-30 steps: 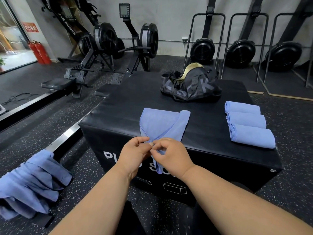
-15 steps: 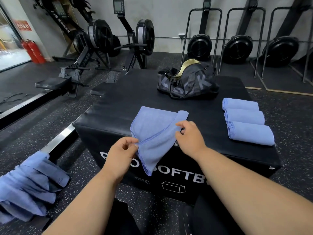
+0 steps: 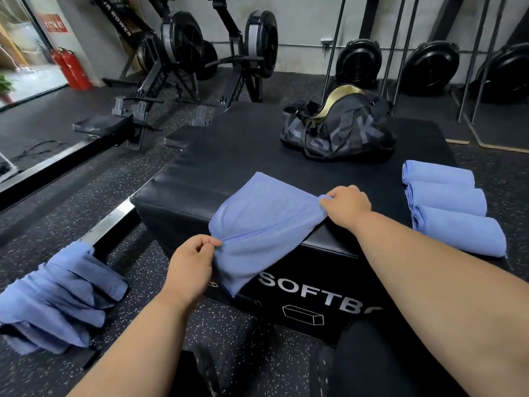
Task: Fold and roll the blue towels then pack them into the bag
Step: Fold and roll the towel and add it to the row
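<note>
Both hands have spread apart since a second ago, when they met at one corner. Left hand (image 3: 190, 269) pinches the blue towel (image 3: 264, 224) at its near-left edge; right hand (image 3: 345, 206) pinches the far-right corner. Towel is soft microfibre with a stitched hem, half on the black padded box (image 3: 217, 167), half draped over its front face. Three rolled towels (image 3: 449, 207) lie side by side on the box's right end, touching. Black fabric bag (image 3: 337, 130), unzipped with gold lining, sits at the far side. Loose pile of towels (image 3: 57, 296) is on the speckled rubber floor, left. Box front reads "SOFTB", rest hidden by the right arm. Rower frame behind reads "AIR ROWER".
</note>
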Demonstrator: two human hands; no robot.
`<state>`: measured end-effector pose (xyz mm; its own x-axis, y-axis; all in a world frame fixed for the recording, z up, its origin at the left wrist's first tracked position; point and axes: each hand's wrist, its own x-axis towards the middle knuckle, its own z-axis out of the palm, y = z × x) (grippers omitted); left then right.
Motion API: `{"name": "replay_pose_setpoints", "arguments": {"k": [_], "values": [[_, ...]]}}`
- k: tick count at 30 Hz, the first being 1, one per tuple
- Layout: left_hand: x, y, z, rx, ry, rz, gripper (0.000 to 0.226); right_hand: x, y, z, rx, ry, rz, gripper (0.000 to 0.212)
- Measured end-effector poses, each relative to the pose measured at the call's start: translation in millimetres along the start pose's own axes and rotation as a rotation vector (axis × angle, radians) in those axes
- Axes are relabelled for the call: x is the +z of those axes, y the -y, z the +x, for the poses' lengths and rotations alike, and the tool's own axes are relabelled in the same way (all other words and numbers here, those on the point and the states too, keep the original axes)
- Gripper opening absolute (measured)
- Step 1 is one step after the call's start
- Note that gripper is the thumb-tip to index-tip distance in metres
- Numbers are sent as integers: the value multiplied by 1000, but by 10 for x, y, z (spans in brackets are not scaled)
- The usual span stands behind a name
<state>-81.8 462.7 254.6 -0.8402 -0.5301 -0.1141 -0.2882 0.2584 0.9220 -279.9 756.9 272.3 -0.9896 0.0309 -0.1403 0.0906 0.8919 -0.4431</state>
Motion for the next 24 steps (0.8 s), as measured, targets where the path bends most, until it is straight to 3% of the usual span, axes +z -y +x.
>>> {"name": "replay_pose_setpoints", "arguments": {"k": [3, 8, 12, 15, 24], "values": [[-33, 55, 61, 0, -24, 43, 32, 53, -2, -64, -51, -74, 107, 20], [-105, 171, 138, -10, -74, 15, 33, 138, 165, -205, -325, -271, 280, 12], [-145, 310, 214, -50, -64, 19, 31, 91, 549, -188, -395, -99, 552, 8], [-183, 394, 278, -64, -41, -4, 29, 101, 890, -49, -406, 9, 608, 6], [-341, 549, 431, -98, -39, 23, 24, 485, 1530, 500, -284, 230, 368, 19]]}}
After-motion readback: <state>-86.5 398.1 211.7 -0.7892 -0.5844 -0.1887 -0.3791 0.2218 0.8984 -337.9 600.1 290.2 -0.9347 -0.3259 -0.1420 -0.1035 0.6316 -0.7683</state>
